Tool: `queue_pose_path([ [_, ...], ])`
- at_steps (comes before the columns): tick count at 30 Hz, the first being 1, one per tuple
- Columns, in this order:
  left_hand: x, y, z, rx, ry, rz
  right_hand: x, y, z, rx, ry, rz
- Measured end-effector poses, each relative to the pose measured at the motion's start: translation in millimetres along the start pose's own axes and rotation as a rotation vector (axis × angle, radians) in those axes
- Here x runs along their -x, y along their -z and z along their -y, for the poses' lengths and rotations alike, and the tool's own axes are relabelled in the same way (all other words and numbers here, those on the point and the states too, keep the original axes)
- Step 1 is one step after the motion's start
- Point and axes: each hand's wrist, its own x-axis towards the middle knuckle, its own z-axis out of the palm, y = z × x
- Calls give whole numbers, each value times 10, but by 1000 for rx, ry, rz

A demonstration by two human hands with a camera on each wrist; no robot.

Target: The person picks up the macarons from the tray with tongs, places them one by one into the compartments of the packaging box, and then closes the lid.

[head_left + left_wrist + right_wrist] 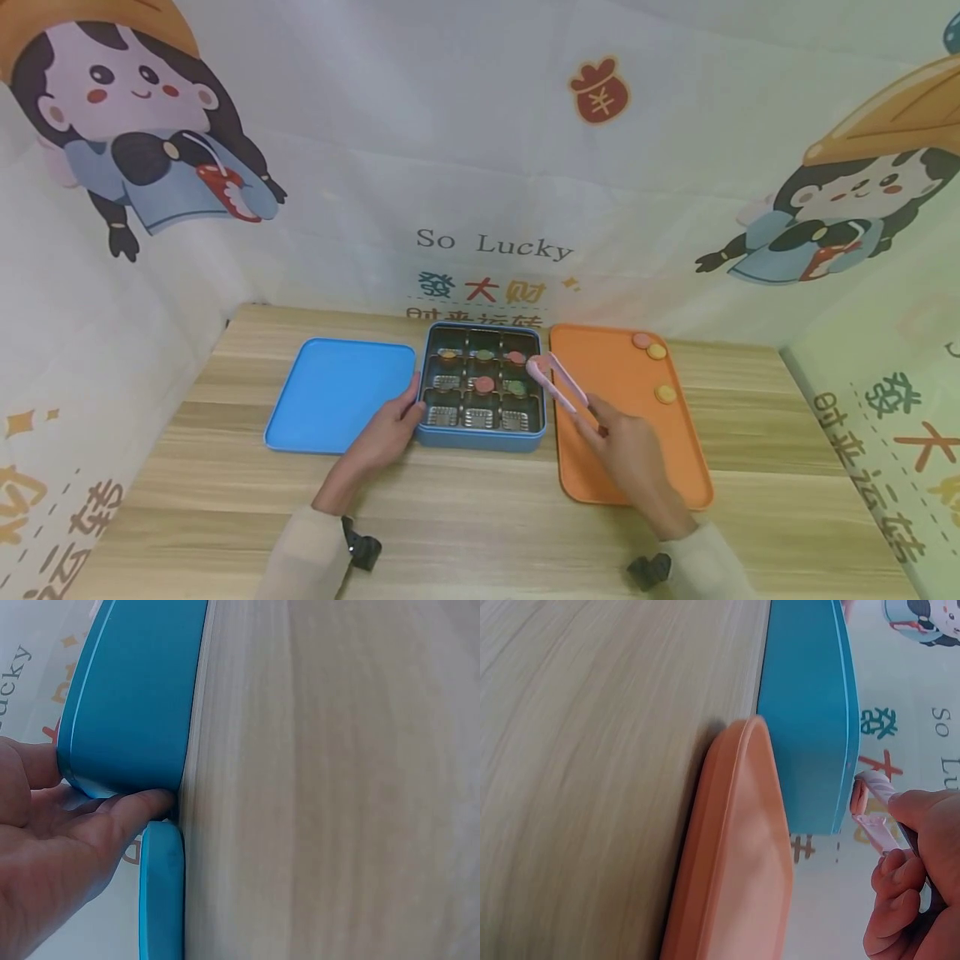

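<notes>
Right fingers [891, 919] grip tongs [553, 387]; box [480, 441] holds five discs [485, 384], tray [611, 375] three.

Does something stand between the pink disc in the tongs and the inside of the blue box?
Nothing visible covers the box; it is open from above. Only its right rim lies close to the pink disc in the tongs; whether they touch, I cannot tell.

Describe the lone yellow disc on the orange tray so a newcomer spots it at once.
Find the orange tray, right of the blue box. Near the tray's right edge lies the yellow disc you want. It sits alone, while the other yellow disc is right beside a pink disc.
</notes>
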Motion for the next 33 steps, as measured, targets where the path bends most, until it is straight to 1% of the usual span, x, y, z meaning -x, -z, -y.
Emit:
queue_pose_path([
  [7,1,-7,-5,-6,-1,-2,-51,-61,134,-29,16,4],
  [12,-3,-12,-4,-8,2,-5,-80,-116,220,-51,15,37],
  [25,-15,-14,4,0,4,-8,-159,-234,518,-48,26,119],
  [28,-10,-13,-4,-2,7,-8,-174,-260,578,-39,42,119],
  [33,-7,-9,-10,-1,14,-11,-198,-313,658,-39,94,103],
])
